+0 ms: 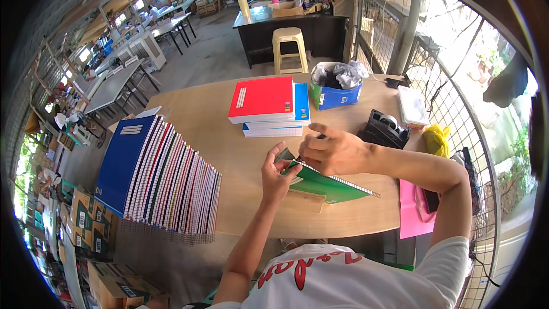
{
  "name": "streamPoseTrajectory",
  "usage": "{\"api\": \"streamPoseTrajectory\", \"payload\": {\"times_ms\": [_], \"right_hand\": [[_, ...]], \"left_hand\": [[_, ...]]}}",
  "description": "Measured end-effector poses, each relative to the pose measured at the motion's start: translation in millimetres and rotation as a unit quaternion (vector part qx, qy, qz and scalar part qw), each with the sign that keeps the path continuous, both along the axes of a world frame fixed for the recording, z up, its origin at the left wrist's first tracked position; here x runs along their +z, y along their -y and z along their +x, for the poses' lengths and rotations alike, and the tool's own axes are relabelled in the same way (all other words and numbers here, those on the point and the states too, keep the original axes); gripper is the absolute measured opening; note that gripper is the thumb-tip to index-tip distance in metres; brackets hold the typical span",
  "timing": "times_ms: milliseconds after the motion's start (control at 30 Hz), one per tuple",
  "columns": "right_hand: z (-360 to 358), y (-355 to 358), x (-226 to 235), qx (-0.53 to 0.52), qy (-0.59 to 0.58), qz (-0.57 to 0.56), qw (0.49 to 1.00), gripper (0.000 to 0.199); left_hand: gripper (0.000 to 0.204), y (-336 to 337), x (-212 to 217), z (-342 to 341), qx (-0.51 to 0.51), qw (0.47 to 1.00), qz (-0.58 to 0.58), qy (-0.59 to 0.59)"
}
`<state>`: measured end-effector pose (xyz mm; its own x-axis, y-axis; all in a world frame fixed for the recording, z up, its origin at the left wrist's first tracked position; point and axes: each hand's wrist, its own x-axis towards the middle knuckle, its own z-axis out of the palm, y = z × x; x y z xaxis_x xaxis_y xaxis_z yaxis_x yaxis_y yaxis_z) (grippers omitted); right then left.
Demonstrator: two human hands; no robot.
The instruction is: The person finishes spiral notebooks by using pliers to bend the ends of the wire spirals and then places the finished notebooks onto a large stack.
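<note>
A green spiral notebook stands tilted at the near side of the table, its coil edge facing up and running down to the right. My left hand grips its left end, thumb on the cover and fingers behind. My right hand is closed just above the coil, near that same end. A small dark thing shows between its fingers, mostly hidden, and I cannot tell its kind. Under the notebook lies a light wooden block.
A long row of spiral notebooks stands at the left. Beyond my hands is a stack of red and blue notebooks. A box with grey plastic, a black tape dispenser, a yellow bag and a pink sheet sit rightward.
</note>
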<state>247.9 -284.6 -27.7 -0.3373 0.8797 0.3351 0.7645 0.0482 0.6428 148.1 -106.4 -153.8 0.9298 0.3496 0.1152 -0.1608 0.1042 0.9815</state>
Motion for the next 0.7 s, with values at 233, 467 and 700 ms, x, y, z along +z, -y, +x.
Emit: {"api": "streamPoseTrajectory", "payload": {"times_ms": [233, 467, 700], "right_hand": [[-14.9, 13.3, -39.5, -0.237, -0.511, -0.021, 0.826, 0.027], [-28.8, 15.5, -52.2, -0.104, -0.599, 0.095, 0.788, 0.043], [-45.3, -18.3, 52.5, 0.084, -0.480, 0.170, 0.857, 0.034]], "left_hand": [[0.079, 10.7, -15.7, -1.5, 0.103, 0.988, 0.098, 0.061], [0.077, 16.3, -6.3, -6.6, 0.056, 0.987, 0.085, 0.125], [0.037, -44.7, 132.3, -81.8, 0.028, 0.829, 0.537, 0.156]]}}
